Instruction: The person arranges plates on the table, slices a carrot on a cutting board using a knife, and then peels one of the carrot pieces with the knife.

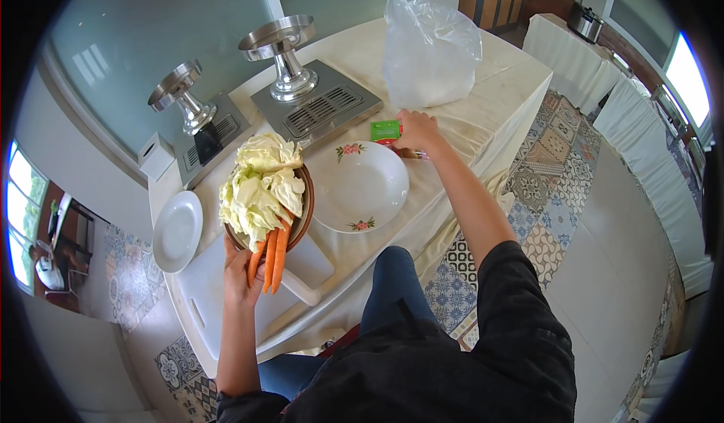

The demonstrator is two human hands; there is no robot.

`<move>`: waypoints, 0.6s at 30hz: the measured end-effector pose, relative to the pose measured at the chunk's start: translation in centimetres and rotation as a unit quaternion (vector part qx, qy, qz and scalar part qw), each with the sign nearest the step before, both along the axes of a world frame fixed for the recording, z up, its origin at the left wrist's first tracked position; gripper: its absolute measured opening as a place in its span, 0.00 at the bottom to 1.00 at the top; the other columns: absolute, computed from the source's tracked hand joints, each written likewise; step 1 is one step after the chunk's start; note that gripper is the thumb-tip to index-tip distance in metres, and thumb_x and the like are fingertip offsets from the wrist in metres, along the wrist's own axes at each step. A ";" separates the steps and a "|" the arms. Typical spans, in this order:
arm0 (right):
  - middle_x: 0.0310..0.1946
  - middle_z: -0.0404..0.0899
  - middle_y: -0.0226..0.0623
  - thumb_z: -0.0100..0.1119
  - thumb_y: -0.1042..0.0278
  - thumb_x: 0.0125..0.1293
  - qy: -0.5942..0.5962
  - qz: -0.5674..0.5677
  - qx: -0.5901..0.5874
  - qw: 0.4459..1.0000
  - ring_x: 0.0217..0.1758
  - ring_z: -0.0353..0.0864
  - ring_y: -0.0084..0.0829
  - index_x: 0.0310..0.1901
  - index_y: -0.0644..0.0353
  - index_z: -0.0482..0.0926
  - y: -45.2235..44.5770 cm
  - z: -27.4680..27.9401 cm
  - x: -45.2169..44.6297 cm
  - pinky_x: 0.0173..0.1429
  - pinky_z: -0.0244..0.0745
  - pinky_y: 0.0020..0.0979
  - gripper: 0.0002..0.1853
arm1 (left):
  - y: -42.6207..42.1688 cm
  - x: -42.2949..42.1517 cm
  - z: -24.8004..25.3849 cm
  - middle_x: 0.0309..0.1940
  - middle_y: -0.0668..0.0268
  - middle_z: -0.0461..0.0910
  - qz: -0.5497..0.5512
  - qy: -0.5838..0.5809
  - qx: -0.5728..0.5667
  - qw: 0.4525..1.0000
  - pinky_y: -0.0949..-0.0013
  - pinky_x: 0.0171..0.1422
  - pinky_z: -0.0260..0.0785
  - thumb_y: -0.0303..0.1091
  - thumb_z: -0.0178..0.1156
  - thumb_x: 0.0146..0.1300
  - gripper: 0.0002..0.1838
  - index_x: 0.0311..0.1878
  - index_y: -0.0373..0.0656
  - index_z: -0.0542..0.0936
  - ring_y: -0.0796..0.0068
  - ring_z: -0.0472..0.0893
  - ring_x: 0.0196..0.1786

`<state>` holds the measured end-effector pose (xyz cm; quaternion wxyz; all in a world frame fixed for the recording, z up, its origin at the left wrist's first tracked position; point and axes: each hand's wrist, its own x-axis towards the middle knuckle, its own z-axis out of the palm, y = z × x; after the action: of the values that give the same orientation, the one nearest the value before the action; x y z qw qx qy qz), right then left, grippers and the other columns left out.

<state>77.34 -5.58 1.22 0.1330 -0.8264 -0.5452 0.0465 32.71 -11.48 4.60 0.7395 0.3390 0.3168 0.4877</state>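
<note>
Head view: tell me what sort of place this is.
Probably a buffet or dining room: a cloth-covered table with metal stands on it, and a pot on another draped table beyond.

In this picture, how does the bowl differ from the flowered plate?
Contents: the bowl is piled with cabbage and carrots, while the flowered plate is empty.
Support: the left hand holds the bowl, whereas the flowered plate rests on the table.
Look: the bowl has a brown rim; the flowered plate is white with pink flowers.
Shared: both are round.
</note>
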 end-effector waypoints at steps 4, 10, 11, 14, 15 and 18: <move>0.50 0.80 0.38 0.79 0.50 0.37 0.040 -0.072 0.001 0.997 0.59 0.77 0.39 0.61 0.44 0.70 -0.5 0.3 3.5 0.61 0.64 0.55 0.45 | -0.5 -0.4 -0.1 0.56 0.52 0.70 0.003 -0.005 0.010 1.000 0.75 0.24 0.77 0.15 0.39 0.61 0.35 0.72 0.51 0.53 0.65 0.82 0.32; 0.49 0.78 0.36 0.75 0.55 0.48 -0.159 -0.138 0.119 0.970 0.58 0.77 0.37 0.56 0.44 0.72 -3.2 -1.1 8.3 0.60 0.62 0.64 0.32 | -0.6 -0.9 0.1 0.54 0.51 0.71 -0.009 0.001 0.021 1.000 0.74 0.24 0.77 0.15 0.38 0.61 0.35 0.72 0.51 0.52 0.65 0.82 0.31; 0.47 0.80 0.38 0.71 0.53 0.51 -0.195 -0.143 0.161 0.957 0.53 0.80 0.39 0.58 0.43 0.72 -3.0 -1.6 7.9 0.59 0.66 0.59 0.31 | -0.7 -0.9 0.1 0.54 0.50 0.72 -0.007 -0.004 0.016 1.000 0.74 0.24 0.77 0.15 0.39 0.61 0.35 0.72 0.51 0.52 0.65 0.82 0.31; 0.42 0.81 0.42 0.63 0.48 0.59 0.095 -0.065 0.095 0.989 0.40 0.83 0.37 0.56 0.53 0.72 -3.5 -1.4 4.1 0.45 0.77 0.46 0.27 | -0.5 -0.6 -0.2 0.52 0.50 0.72 -0.004 -0.004 0.008 1.000 0.74 0.24 0.77 0.16 0.39 0.62 0.34 0.71 0.51 0.51 0.65 0.82 0.31; 0.40 0.81 0.42 0.61 0.46 0.62 0.229 -0.042 0.028 0.972 0.36 0.84 0.36 0.55 0.56 0.72 -4.1 -1.2 2.3 0.39 0.79 0.41 0.27 | -0.3 -0.5 -0.4 0.52 0.50 0.72 -0.002 0.000 0.004 1.000 0.74 0.24 0.77 0.16 0.39 0.63 0.33 0.71 0.51 0.51 0.65 0.82 0.31; 0.39 0.81 0.40 0.57 0.50 0.66 0.551 0.051 -0.047 0.832 0.32 0.83 0.28 0.52 0.65 0.73 -9.4 1.2 -5.9 0.27 0.79 0.29 0.24 | 0.7 -0.3 -1.4 0.51 0.51 0.72 -0.003 0.003 -0.012 1.000 0.74 0.25 0.77 0.17 0.40 0.64 0.33 0.71 0.52 0.51 0.65 0.82 0.31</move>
<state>71.41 -15.00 2.43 0.3696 -0.6401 -0.4201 0.5264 32.44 -10.75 3.22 0.7437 0.3332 0.3239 0.4806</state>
